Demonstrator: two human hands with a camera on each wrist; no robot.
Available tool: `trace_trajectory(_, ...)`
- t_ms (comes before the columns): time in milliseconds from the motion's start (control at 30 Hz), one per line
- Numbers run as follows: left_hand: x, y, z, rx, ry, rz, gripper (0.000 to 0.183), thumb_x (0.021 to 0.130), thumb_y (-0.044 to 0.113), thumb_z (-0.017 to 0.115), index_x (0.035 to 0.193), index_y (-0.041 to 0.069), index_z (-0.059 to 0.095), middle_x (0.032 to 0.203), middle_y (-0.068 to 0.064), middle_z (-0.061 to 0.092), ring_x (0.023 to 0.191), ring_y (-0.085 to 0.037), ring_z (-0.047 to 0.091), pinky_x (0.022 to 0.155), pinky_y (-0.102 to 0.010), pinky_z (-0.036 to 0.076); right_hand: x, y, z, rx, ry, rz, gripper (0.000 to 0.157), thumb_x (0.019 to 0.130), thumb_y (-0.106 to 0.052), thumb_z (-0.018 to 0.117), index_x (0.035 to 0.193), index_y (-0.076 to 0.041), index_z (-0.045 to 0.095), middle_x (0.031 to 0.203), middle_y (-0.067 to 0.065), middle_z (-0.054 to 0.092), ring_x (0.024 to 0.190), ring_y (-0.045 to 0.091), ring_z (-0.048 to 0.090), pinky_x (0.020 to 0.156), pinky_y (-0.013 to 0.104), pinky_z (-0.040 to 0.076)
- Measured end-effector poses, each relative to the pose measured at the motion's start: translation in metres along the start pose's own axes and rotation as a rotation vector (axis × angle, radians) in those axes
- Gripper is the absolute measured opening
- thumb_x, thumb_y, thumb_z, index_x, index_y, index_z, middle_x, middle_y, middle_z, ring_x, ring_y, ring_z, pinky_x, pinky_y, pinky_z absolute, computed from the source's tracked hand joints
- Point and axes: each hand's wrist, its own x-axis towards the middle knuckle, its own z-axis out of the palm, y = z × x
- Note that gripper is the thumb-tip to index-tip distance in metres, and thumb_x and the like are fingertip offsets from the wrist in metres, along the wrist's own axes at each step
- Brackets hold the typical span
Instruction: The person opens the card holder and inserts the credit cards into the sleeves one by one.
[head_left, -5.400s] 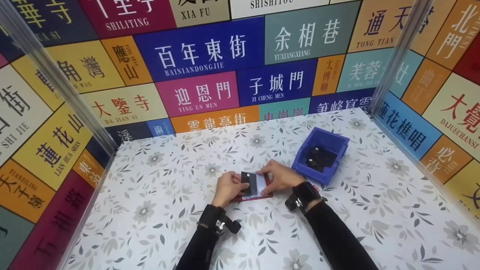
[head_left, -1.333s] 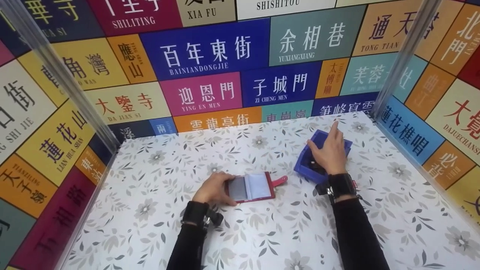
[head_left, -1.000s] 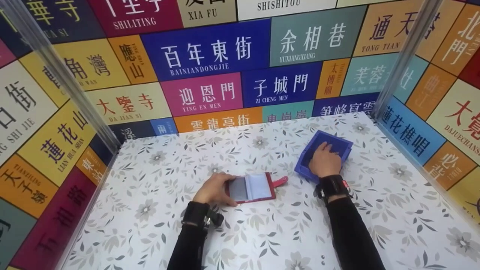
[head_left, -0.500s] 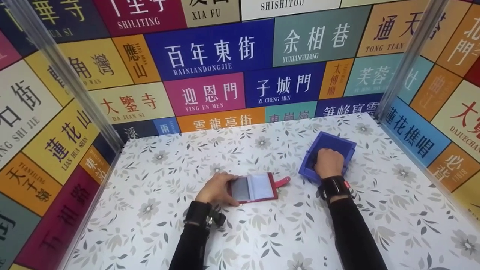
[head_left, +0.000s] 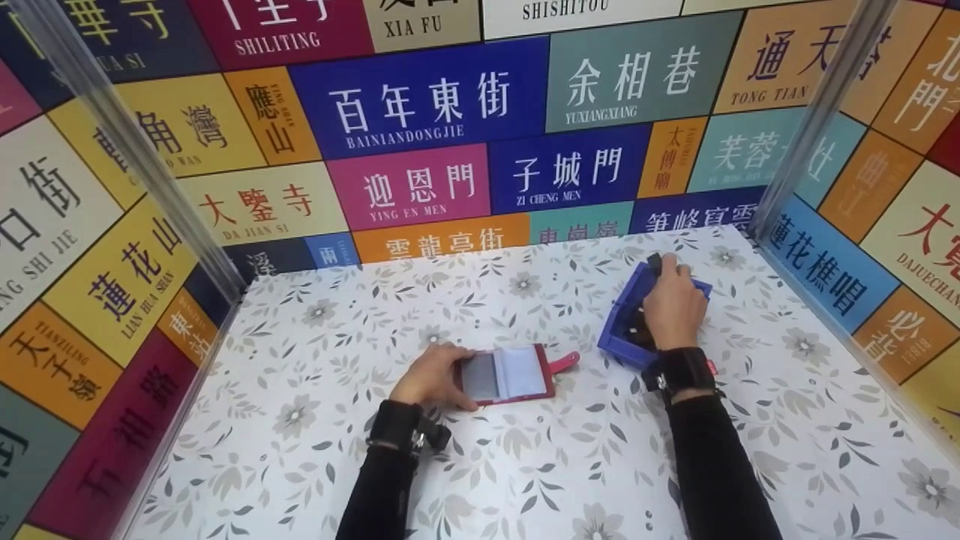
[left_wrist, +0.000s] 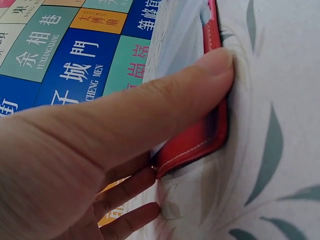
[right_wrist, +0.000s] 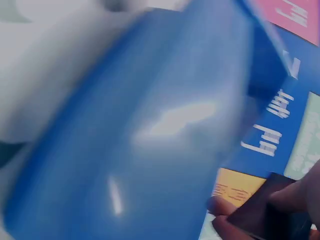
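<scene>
A small red card holder point(head_left: 550, 379) with clear sleeves lies spread open on the table, its strap pointing right. The left sleeve looks grey, the right one pale. My left hand point(head_left: 429, 379) grips the holder's left edge; in the left wrist view the thumb point(left_wrist: 175, 95) presses on the stitched red border point(left_wrist: 192, 145). Over the blue plastic bin point(head_left: 622, 352) at right, my right hand point(head_left: 675, 307) pinches a black card point(head_left: 655, 265), seen also as a dark card point(right_wrist: 262, 207) in the right wrist view. More black pieces point(head_left: 637, 330) lie in the bin, partly hidden by the hand.
A white tabletop point(head_left: 300, 465) with a leaf and flower print lies under everything. Colourful sign-printed walls point(head_left: 420, 97) stand behind and at both sides, with clear corner strips point(head_left: 825, 112). The bin wall point(right_wrist: 125, 125) fills much of the right wrist view, blurred.
Earlier both hands were at the holder with a black card. My right hand then reached down into the bin and has now risen with a black card. My left hand stays on the holder.
</scene>
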Motion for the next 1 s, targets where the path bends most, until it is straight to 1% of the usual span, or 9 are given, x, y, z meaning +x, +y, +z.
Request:
trace_trajectory(133, 0.001, -0.001, 0.001, 0.009, -0.001, -0.001, 0.089, 0.062, 0.025, 0.100, 0.141, 0.006, 0.063, 0.132, -0.013, 0.066, 0.122, -0.031, 0.058, 0.110, -0.046, 0.048, 0.004, 0.001, -0.009, 0.157, -0.002, -0.022, 0.037, 0.104, -0.004, 0.050, 0.141, -0.003, 0.054, 0.119, 0.035, 0.067, 0.102, 0.059, 0.064, 0.087, 0.070, 0.048)
trace_trajectory(233, 0.001, -0.002, 0.001, 0.006, -0.001, -0.013, 0.090, 0.062, 0.026, 0.100, 0.141, 0.007, 0.063, 0.131, -0.012, 0.065, 0.121, -0.031, 0.058, 0.110, -0.046, 0.048, 0.006, 0.004, -0.014, 0.258, -0.059, -0.022, 0.046, 0.106, -0.004, 0.047, 0.152, -0.010, 0.050, 0.126, 0.034, 0.066, 0.115, 0.054, 0.062, 0.101, 0.067, 0.046)
trace_trajectory(333, 0.000, -0.001, 0.002, 0.000, 0.000, -0.030, 0.091, 0.061, 0.026, 0.101, 0.142, 0.008, 0.063, 0.131, -0.011, 0.065, 0.121, -0.030, 0.057, 0.110, -0.047, 0.048, 0.009, 0.006, -0.018, 0.323, -0.137, -0.003, 0.052, 0.108, -0.003, 0.041, 0.158, -0.016, 0.043, 0.124, 0.034, 0.061, 0.115, 0.050, 0.061, 0.105, 0.065, 0.045)
trace_trajectory(433, 0.000, 0.000, 0.001, 0.003, -0.004, -0.040, 0.091, 0.061, 0.027, 0.101, 0.142, 0.009, 0.062, 0.131, -0.010, 0.065, 0.121, -0.029, 0.057, 0.110, -0.046, 0.048, 0.011, 0.009, -0.022, 0.374, -0.209, 0.026, 0.054, 0.109, -0.004, 0.037, 0.161, -0.019, 0.039, 0.121, 0.031, 0.055, 0.108, 0.046, 0.064, 0.099, 0.059, 0.048)
trace_trajectory(567, 0.000, 0.000, 0.001, 0.008, -0.002, -0.032, 0.091, 0.061, 0.027, 0.101, 0.142, 0.009, 0.062, 0.132, -0.010, 0.065, 0.122, -0.030, 0.057, 0.111, -0.046, 0.047, 0.013, 0.013, -0.024, 0.417, -0.249, 0.034, 0.047, 0.112, -0.014, 0.037, 0.158, -0.016, 0.044, 0.115, 0.026, 0.059, 0.091, 0.034, 0.069, 0.089, 0.046, 0.051)
trace_trajectory(667, 0.001, -0.001, 0.001, 0.007, 0.000, -0.030, 0.091, 0.061, 0.027, 0.101, 0.142, 0.009, 0.062, 0.133, -0.011, 0.065, 0.124, -0.030, 0.057, 0.112, -0.047, 0.046, 0.013, 0.013, -0.024, 0.449, -0.246, 0.034, 0.043, 0.112, -0.027, 0.040, 0.150, -0.011, 0.053, 0.108, 0.021, 0.063, 0.079, 0.017, 0.066, 0.081, 0.034, 0.054)
trace_trajectory(767, 0.002, -0.001, 0.001, 0.006, -0.005, -0.032, 0.091, 0.062, 0.026, 0.100, 0.142, 0.009, 0.062, 0.134, -0.011, 0.064, 0.125, -0.031, 0.057, 0.113, -0.046, 0.046, 0.012, 0.013, -0.023, 0.531, -0.228, 0.052, 0.042, 0.111, -0.033, 0.045, 0.135, -0.001, 0.059, 0.105, 0.023, 0.068, 0.070, 0.005, 0.067, 0.072, 0.027, 0.061)
trace_trajectory(867, 0.002, -0.001, 0.001, 0.008, -0.007, -0.031, 0.091, 0.062, 0.027, 0.100, 0.142, 0.008, 0.062, 0.135, -0.012, 0.064, 0.125, -0.032, 0.057, 0.113, -0.047, 0.046, 0.012, 0.011, -0.023, 0.635, -0.211, 0.088, 0.038, 0.109, -0.029, 0.050, 0.131, 0.001, 0.054, 0.105, 0.029, 0.072, 0.065, 0.005, 0.071, 0.065, 0.025, 0.063)
trace_trajectory(1000, 0.001, 0.000, 0.001, 0.010, -0.009, -0.019, 0.091, 0.062, 0.027, 0.100, 0.142, 0.008, 0.062, 0.134, -0.013, 0.064, 0.124, -0.033, 0.056, 0.111, -0.048, 0.047, 0.010, 0.009, -0.027, 0.698, -0.206, 0.145, 0.045, 0.109, -0.028, 0.049, 0.149, -0.009, 0.042, 0.108, 0.031, 0.073, 0.061, 0.012, 0.070, 0.055, 0.025, 0.060)
